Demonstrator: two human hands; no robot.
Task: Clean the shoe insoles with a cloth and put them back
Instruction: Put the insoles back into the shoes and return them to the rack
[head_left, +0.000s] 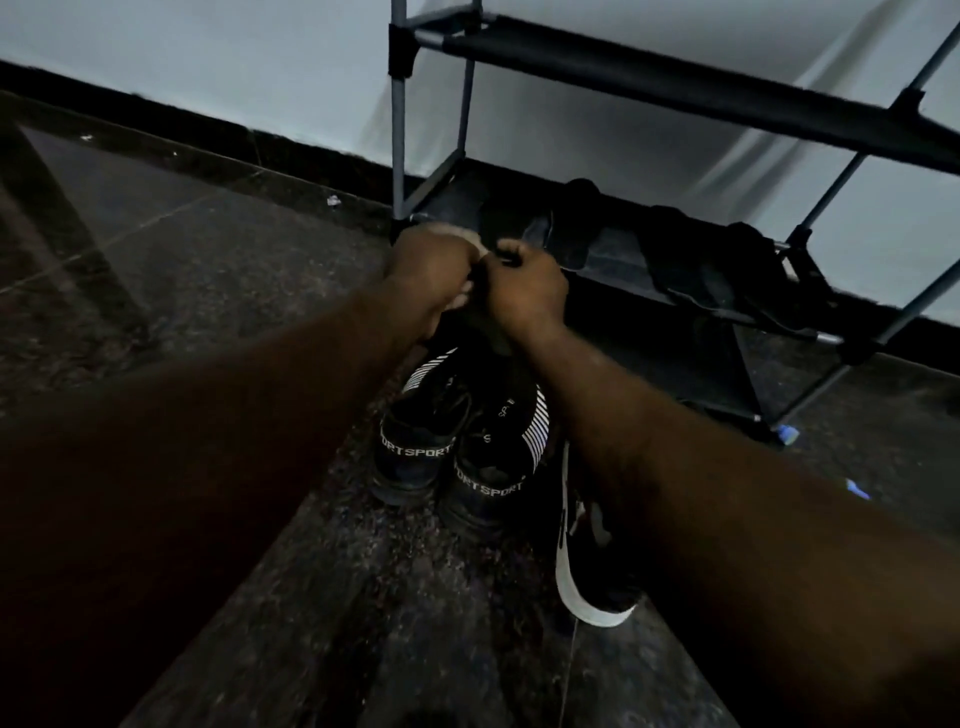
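Head view: one dark insole (496, 330) is gripped by the right hand (524, 288), one pale fuzzy cloth (464, 300) by the left hand (434, 270); two black knit shoes (415, 431) are seen at six o'clock.

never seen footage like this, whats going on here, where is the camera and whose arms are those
There is no machine here. One camera sits on a person's head and looks down, so the two arms are the wearer's own. The left hand grips a pale cloth. The right hand pinches a dark strip that looks like an insole, though the light is dim. Below the hands, on the dark stone floor, stands a pair of black shoes marked SPORT. A black shoe with a white sole lies beside them under the right arm. Behind is a metal shoe rack with dark things on its lower shelf.
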